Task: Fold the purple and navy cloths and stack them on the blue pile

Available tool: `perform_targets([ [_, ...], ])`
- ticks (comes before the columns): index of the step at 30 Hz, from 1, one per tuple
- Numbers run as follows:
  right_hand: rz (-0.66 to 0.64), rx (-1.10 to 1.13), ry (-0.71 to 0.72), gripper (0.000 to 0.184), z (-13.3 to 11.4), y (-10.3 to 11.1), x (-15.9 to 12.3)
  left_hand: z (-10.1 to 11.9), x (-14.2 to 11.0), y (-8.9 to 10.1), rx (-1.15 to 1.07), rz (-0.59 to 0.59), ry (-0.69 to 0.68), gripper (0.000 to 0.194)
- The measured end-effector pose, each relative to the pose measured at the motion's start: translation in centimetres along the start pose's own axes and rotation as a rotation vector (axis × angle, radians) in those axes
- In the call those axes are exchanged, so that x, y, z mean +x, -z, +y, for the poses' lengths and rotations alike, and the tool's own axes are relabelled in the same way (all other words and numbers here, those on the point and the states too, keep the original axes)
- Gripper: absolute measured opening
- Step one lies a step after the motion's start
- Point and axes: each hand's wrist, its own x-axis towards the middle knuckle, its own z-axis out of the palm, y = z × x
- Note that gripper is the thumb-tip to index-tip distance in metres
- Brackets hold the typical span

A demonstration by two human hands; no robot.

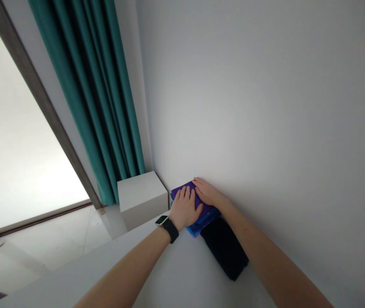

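Note:
A stack of flat purple and blue items (201, 222) lies on a white surface against the wall; whether they are folded cloth or packets I cannot tell. My left hand (184, 207), a dark-strapped watch (167, 225) on its wrist, rests palm down on the purple top, fingers spread. Lying flat on the stack's far right part is my right hand (206, 192), its fingers stretched toward the wall. Just nearer to me, a folded black cloth-like bundle (225, 248) touches or nearly touches the stack, beside my right forearm.
The white surface (172, 273) runs along the pale wall (249, 94). Beyond its far left edge stands a white box-shaped cabinet (144, 192) in the corner. Green curtains (95, 85) hang behind it. Light floor tiles (57, 239) and a bright framed panel (19, 128) are at left.

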Motion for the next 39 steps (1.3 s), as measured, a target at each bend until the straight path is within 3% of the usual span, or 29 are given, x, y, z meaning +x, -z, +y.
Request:
perform_targets([
  [4,-0.009,0.007,-0.005,0.049,0.4,-0.6,0.2,-0.7,0.0,-0.8,-0.112,0.043,0.015,0.062],
  [10,0.023,0.015,0.004,0.05,-0.1,0.4,-0.4,-2.2,0.8,-0.8,-0.194,0.147,0.016,0.05],
  [19,-0.004,0.068,-0.051,0.054,-0.3,-0.2,-1.4,-2.7,0.9,-2.4,-0.264,0.168,0.03,0.047],
  [21,0.008,0.088,-0.051,0.053,-0.2,0.3,-1.3,-3.2,0.5,-3.0,-0.394,0.26,0.106,0.047],
  [24,0.042,0.123,-0.051,0.052,-0.2,0.9,-1.1,-3.8,-0.6,-4.2,-0.63,0.408,0.435,0.049],
  [26,0.06,0.151,-0.059,0.053,-0.3,1.0,-1.0,-3.9,-1.5,-4.6,-0.678,0.442,0.541,0.051],
  [30,0.071,0.227,-0.083,0.054,-0.6,0.1,-1.0,-2.9,-2.5,-3.4,-0.484,0.467,0.242,0.051],
  [32,0.098,0.275,-0.105,0.055,-0.5,0.2,-0.9,-2.4,-2.6,-2.5,-0.377,0.421,0.111,0.047],
  [36,0.21,0.375,-0.185,0.061,1.0,2.8,-0.2,-2.2,-2.8,-1.8,-0.26,0.293,0.039,0.039],
  [39,0.244,0.42,-0.202,0.063,2.2,5.0,0.4,-2.5,-3.2,-2.2,-0.252,0.263,0.044,0.041],
])
